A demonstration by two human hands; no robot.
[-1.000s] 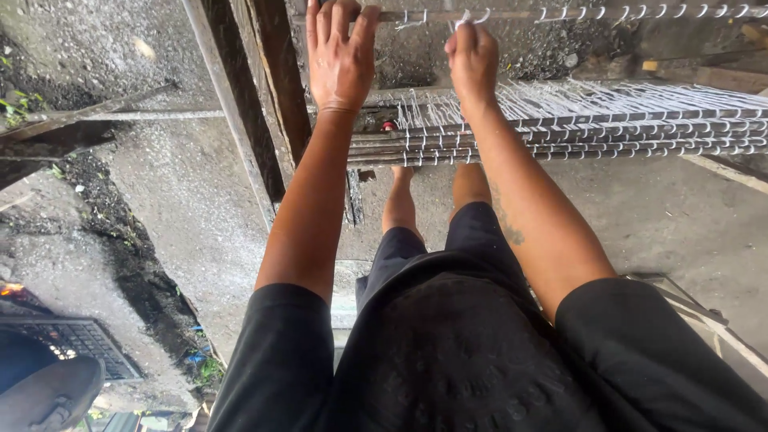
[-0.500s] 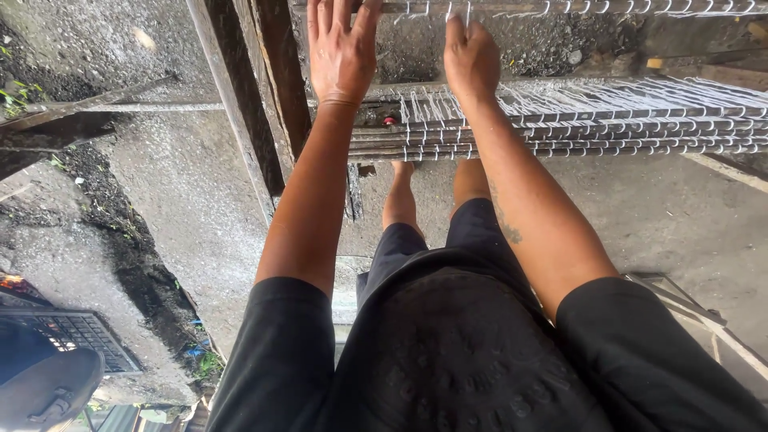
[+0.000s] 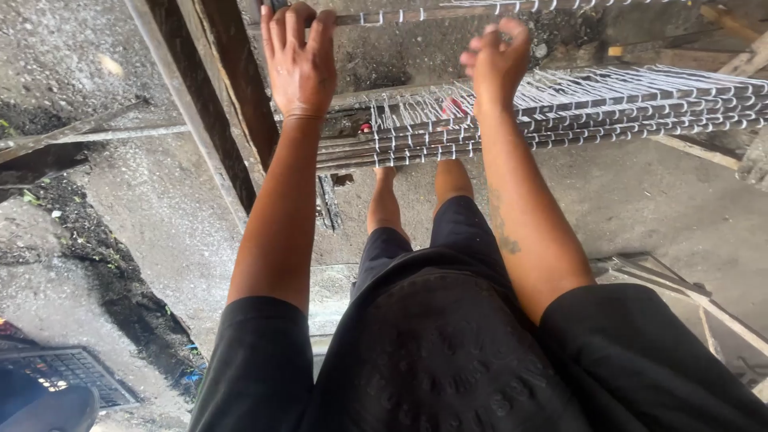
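Observation:
I look down over my black shirt and shorts at a frame of metal rods strung with white loops. My left hand (image 3: 300, 68) lies palm-down against the top rod (image 3: 400, 16), fingers stretched out and close together, tips over the rod. My right hand (image 3: 496, 60) is further right at the same rod, its fingers curled in and pinching at a white loop (image 3: 480, 12); the fingertips are blurred. Below both hands lies a bundle of rods with white loops (image 3: 608, 108). A small red thing (image 3: 454, 106) shows among the loops.
Two dark wooden posts (image 3: 228, 104) slant down at the left of the frame. My bare legs (image 3: 384, 200) stand on a grey concrete floor (image 3: 656, 200). A metal grate (image 3: 68, 372) sits at the bottom left, beside dark dirt. Wooden slats (image 3: 704, 296) lie at the right.
My right hand has closed from a loose hold into curled fingers and shifted slightly right along the top rod. The left hand's fingers have drawn together.

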